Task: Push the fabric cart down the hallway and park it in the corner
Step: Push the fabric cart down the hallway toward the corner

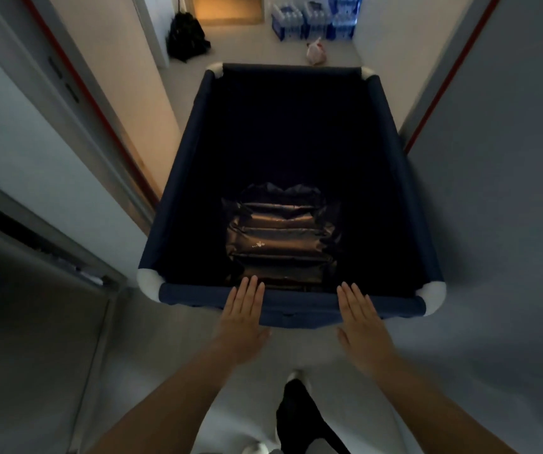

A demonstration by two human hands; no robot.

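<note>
The fabric cart [391, 132], a dark navy cloth bin on a frame with white corner fittings [148, 285], is seen in the middle of a narrow hallway, directly ahead of the person. Its long axis runs along the hallway, away from the camera; the short near rim lies crosswise just under the hands. Inside, toward the near end, a dark glossy padded bundle [278, 237] is seen at the bottom; the rest of the interior is too dark to read.

The left hand [242, 314] is laid flat on the near rim, fingers extended and held together, tips reaching over the inner edge. The right hand [360, 317] is placed likewise, flat and extended, well apart from the left. Nothing is gripped by either; whether the palms press on the cloth cannot be told.

Walls are close on both sides. On the left, a door frame with a red edge strip [99, 109] is noted; the right wall [493, 191] lies just beside the cart's right rim.

Beyond the far rim: a black bag [186, 37] against the left wall, stacked packs of bottled water [309, 22] at the far right, and a small pale plastic bag [316, 53] on the floor, near the cart's far edge and roughly in line with it. An open floor strip is seen between the black bag and the bottles.
</note>
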